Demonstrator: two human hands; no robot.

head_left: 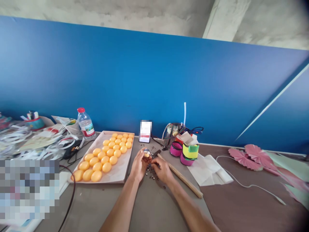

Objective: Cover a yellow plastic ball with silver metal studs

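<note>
Right of the tray (120, 170), the left hand (137, 167) grips a shiny ball (146, 154). Just beside it, the right hand (163, 171) curls, its hold unclear; a wooden stick (185, 182) slants on the tray's far side from both hands.

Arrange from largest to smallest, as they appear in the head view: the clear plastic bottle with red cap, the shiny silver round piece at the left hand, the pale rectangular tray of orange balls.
1. Tray
2. Bottle
3. Silver round piece
</note>
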